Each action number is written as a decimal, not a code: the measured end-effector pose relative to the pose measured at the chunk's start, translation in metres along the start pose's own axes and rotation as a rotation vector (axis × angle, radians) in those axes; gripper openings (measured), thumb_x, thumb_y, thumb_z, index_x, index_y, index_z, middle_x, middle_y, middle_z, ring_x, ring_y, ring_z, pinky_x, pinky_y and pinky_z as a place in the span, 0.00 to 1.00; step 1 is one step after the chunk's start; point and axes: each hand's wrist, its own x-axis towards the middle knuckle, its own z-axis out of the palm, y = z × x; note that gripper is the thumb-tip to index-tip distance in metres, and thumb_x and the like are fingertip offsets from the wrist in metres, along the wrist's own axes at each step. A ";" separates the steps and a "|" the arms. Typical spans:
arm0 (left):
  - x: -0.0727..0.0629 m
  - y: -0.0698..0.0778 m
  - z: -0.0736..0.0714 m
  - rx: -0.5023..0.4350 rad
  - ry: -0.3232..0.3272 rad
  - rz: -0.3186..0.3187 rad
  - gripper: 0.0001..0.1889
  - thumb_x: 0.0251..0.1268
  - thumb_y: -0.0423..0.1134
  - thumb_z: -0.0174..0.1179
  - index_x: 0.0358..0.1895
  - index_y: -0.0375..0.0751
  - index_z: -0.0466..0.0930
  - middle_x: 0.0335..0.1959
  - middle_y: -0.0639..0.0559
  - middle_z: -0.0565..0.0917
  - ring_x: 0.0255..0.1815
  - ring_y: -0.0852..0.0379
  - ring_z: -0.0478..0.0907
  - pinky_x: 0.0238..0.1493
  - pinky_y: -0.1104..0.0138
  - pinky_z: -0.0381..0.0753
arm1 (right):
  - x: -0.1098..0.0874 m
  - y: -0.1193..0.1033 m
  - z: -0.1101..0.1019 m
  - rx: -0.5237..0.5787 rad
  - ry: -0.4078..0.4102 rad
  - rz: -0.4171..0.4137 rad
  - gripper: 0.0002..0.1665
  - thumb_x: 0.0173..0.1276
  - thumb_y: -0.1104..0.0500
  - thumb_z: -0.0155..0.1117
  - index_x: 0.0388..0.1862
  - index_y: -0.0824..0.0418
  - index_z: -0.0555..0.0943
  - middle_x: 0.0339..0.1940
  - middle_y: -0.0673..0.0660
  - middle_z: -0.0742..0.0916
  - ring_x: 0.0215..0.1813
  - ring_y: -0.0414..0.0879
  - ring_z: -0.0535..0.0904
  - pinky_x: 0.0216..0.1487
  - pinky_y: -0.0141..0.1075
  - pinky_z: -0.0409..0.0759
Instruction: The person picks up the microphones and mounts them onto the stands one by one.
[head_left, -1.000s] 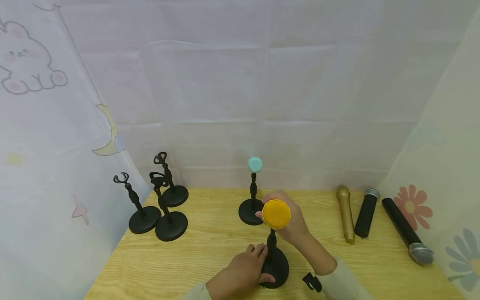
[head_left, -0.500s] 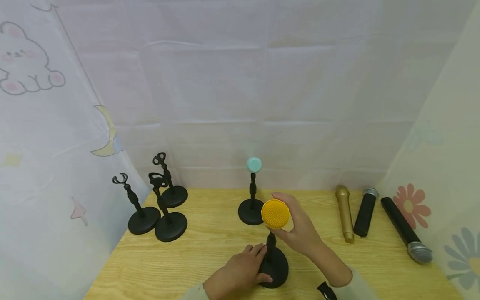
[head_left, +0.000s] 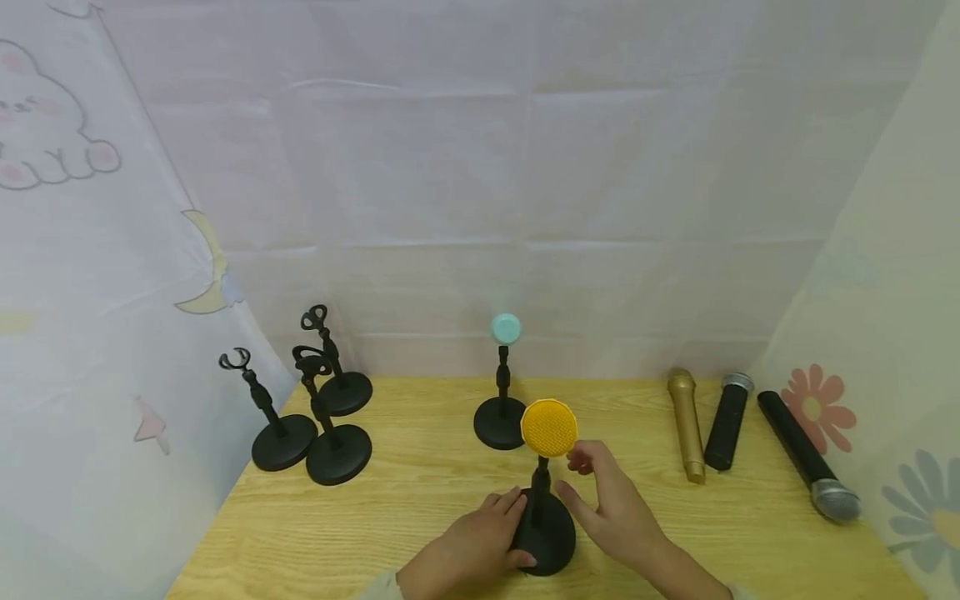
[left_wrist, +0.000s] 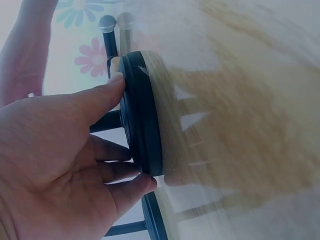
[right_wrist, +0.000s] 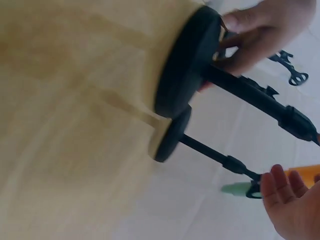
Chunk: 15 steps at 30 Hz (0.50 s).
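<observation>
A yellow microphone (head_left: 549, 428) sits on a black microphone stand (head_left: 552, 533) at the front middle of the table, its mesh top facing up at the head camera. My left hand (head_left: 478, 537) grips the stand's round base; in the left wrist view the thumb and fingers (left_wrist: 131, 192) span its edge. Just right of the yellow microphone is my right hand (head_left: 618, 517), fingers loosely bent and nothing in them. In the right wrist view, that hand (right_wrist: 300, 212) partly covers the microphone's orange body (right_wrist: 306, 173). Whether its fingertips touch the microphone is unclear.
Behind stands another stand (head_left: 501, 423) with a teal-topped microphone (head_left: 506, 329). Three bare stands (head_left: 339, 456) cluster at the left. To the right lie a gold microphone (head_left: 687, 425), a black one (head_left: 729, 423) and a longer black one (head_left: 806, 450). Printed cloth (head_left: 420, 167) encloses the table.
My right hand has let go of the yellow microphone and moved down and right. The microphone stays on the stand. The left hand keeps its grip on the base.
</observation>
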 end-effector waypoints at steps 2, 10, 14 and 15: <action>-0.002 0.000 0.000 0.000 0.006 -0.004 0.43 0.67 0.67 0.57 0.78 0.45 0.64 0.78 0.52 0.64 0.74 0.56 0.67 0.66 0.63 0.75 | -0.005 0.002 0.004 -0.013 -0.087 0.064 0.26 0.71 0.54 0.70 0.62 0.55 0.71 0.54 0.44 0.78 0.51 0.39 0.76 0.53 0.40 0.81; -0.007 0.001 0.000 0.013 0.011 -0.001 0.42 0.69 0.65 0.55 0.78 0.42 0.62 0.79 0.49 0.63 0.75 0.55 0.66 0.68 0.63 0.73 | -0.016 0.014 0.013 -0.143 -0.355 0.091 0.26 0.70 0.49 0.70 0.63 0.56 0.75 0.62 0.51 0.79 0.63 0.50 0.78 0.60 0.49 0.79; -0.006 0.001 0.001 0.026 0.007 -0.001 0.42 0.70 0.66 0.53 0.78 0.42 0.62 0.79 0.49 0.63 0.75 0.55 0.65 0.67 0.64 0.73 | -0.020 0.020 0.018 -0.210 -0.465 0.092 0.33 0.69 0.47 0.70 0.67 0.62 0.76 0.68 0.59 0.77 0.66 0.55 0.76 0.61 0.51 0.78; -0.006 0.001 0.001 0.027 0.004 -0.003 0.42 0.70 0.66 0.53 0.79 0.42 0.62 0.79 0.49 0.63 0.75 0.56 0.65 0.67 0.65 0.73 | -0.021 0.022 0.018 -0.213 -0.491 0.096 0.35 0.70 0.46 0.69 0.69 0.63 0.75 0.69 0.60 0.76 0.67 0.56 0.75 0.61 0.52 0.78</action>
